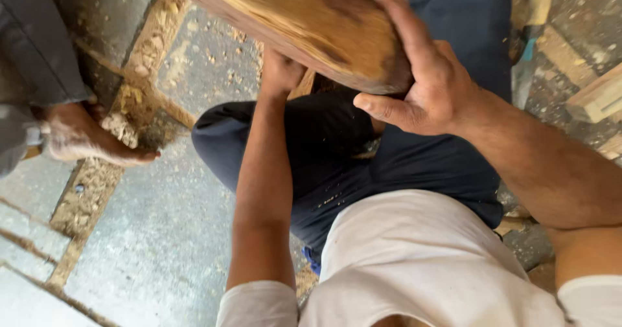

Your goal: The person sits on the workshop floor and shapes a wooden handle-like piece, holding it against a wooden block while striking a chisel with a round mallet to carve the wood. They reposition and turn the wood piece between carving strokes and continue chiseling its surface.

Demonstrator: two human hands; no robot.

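I sit on the floor (149,236), gripping a wood block (304,22) over my lap: my right hand (421,81) clasps its near end, my left hand (280,74) braces underneath. Shifting it needs both grips firm.

wood block (304,22) above the lap, hands (both) at its underside and end

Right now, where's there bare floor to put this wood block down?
Bare room: the grey concrete floor at lower left, bordered by the sawdust-filled seams and the bent knee. Crowded: upper left, where another person's foot rests, and the right side, littered with wood offcuts. Left hand and right hand both grip the wood block above the lap.
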